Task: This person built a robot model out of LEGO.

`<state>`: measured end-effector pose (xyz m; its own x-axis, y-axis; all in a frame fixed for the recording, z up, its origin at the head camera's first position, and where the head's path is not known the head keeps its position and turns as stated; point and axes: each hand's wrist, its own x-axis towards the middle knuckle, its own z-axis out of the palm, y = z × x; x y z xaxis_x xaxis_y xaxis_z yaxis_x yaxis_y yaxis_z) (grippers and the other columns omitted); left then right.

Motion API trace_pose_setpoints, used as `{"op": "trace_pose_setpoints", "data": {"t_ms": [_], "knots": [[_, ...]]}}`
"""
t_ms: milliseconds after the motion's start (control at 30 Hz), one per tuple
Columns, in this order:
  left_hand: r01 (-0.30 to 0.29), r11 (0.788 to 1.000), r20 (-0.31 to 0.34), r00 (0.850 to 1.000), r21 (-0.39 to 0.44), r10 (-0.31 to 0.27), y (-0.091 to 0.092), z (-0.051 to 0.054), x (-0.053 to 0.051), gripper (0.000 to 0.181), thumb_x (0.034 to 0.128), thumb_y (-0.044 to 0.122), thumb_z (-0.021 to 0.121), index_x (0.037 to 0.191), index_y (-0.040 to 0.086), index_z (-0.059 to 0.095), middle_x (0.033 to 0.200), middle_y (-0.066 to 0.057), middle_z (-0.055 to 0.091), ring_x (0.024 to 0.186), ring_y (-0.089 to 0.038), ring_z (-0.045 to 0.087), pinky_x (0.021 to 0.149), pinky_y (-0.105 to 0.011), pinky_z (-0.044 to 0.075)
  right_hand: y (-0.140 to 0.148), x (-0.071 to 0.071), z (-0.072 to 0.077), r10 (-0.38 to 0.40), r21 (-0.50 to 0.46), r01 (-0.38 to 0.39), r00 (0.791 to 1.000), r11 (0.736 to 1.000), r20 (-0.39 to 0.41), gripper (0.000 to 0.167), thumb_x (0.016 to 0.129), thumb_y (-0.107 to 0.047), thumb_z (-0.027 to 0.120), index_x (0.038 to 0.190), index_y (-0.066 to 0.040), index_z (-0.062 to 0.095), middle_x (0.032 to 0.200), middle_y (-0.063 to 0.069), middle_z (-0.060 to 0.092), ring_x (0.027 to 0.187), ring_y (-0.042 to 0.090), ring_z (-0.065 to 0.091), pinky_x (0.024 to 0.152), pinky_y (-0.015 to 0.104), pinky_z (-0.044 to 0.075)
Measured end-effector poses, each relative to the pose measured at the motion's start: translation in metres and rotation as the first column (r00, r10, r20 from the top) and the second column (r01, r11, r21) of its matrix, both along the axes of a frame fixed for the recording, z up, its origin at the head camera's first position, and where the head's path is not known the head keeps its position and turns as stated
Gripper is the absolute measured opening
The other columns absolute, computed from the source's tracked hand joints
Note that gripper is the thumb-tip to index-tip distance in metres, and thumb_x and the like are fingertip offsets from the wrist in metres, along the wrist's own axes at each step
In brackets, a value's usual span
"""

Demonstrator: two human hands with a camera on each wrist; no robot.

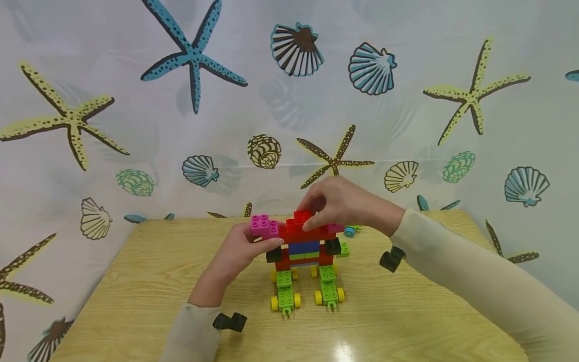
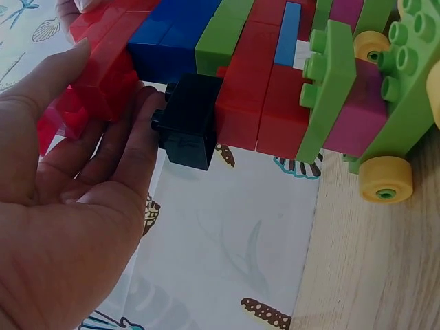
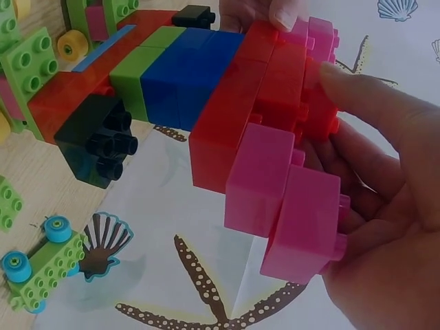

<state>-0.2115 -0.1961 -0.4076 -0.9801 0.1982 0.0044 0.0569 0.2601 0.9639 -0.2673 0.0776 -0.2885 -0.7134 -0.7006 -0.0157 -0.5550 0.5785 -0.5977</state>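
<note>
A figure built of toy bricks stands on the table, on two green wheeled bases [image 1: 285, 294] with yellow wheels. Its middle has blue bricks [image 3: 185, 75] and a black brick [image 2: 192, 130] at each side. Across the top runs a red layer [image 1: 303, 235] with stepped pink bricks [image 3: 302, 220] at both ends. My left hand [image 1: 235, 254] grips the upper left end, thumb in front and fingers behind. From above, my right hand [image 1: 341, 201] pinches a small red brick [image 1: 300, 217] on top, thumb towards me. Its other fingers lie behind the figure, partly hidden.
Behind the figure at right lies a small green toy car [image 3: 48, 268] with blue wheels. A loose green brick [image 1: 345, 250] is near the figure's right side. The wooden table [image 1: 158, 281] ends at a patterned cloth [image 1: 289, 115] hanging behind it.
</note>
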Motion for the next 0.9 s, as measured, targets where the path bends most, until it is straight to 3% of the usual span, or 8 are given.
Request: {"op": "trace_pose_setpoints", "data": {"t_ms": [500, 900], "knots": [[0.007, 1.000, -0.017, 1.000, -0.003, -0.007, -0.0010, -0.0006, 0.0001, 0.047, 0.1024, 0.028, 0.084, 0.146, 0.013, 0.074, 0.150, -0.011, 0.073, 0.137, -0.033, 0.068, 0.113, -0.043, 0.061, 0.0040, 0.0033, 0.0024, 0.007, 0.027, -0.007, 1.000, 1.000, -0.026, 0.032, 0.099, -0.032, 0.088, 0.128, -0.018, 0.085, 0.118, -0.003, 0.085, 0.104, 0.014, 0.077, 0.099, 0.041, 0.066], [0.010, 1.000, -0.022, 1.000, -0.018, -0.010, -0.0012, -0.0017, 0.0006, 0.049, 0.1018, 0.027, 0.085, 0.147, 0.013, 0.072, 0.151, -0.012, 0.072, 0.138, -0.035, 0.068, 0.113, -0.044, 0.062, 0.0069, 0.0026, -0.0009, -0.018, -0.003, 0.018, 1.000, 1.000, 0.021, 0.031, 0.100, -0.031, 0.087, 0.128, -0.017, 0.085, 0.119, -0.002, 0.085, 0.105, 0.015, 0.078, 0.098, 0.040, 0.067]]}}
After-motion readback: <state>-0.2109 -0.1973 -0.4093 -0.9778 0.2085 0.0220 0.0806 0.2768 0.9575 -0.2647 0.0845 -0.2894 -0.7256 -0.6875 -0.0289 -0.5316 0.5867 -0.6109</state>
